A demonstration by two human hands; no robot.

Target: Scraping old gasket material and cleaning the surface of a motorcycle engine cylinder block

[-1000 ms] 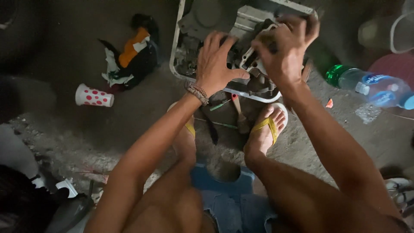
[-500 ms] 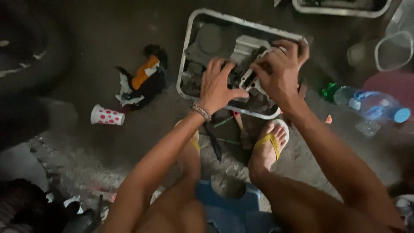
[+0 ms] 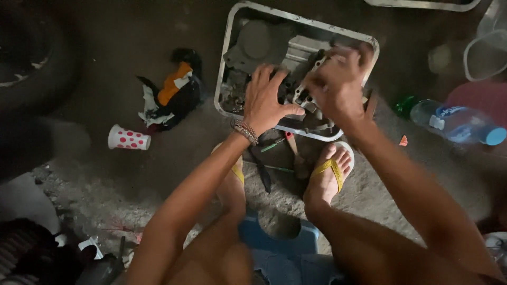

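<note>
A grey metal engine part [image 3: 296, 63] lies in a shallow white metal tray [image 3: 230, 31] on the dirty floor. My left hand [image 3: 266, 100] presses down on the part's near left side with its fingers spread. Over the right side, my right hand [image 3: 335, 84] is blurred and closed around a small piece of the part. Whether it also holds a tool I cannot tell. Beaded bracelets circle my left wrist. My feet in yellow-strapped sandals [image 3: 330, 169] rest just below the tray.
Screwdrivers and hand tools [image 3: 274, 153] lie between my feet. A pile of rags [image 3: 171, 97] and a red-dotted white paper cup [image 3: 128, 139] sit left. A plastic bottle with a blue cap [image 3: 457, 124] lies right, a clear tub [image 3: 486, 53] beyond. A tyre [image 3: 37, 63] is far left.
The view has drifted, so the tray now sits lower and more central. My right hand has shifted slightly over the part and blurred; my left hand still presses on it.
</note>
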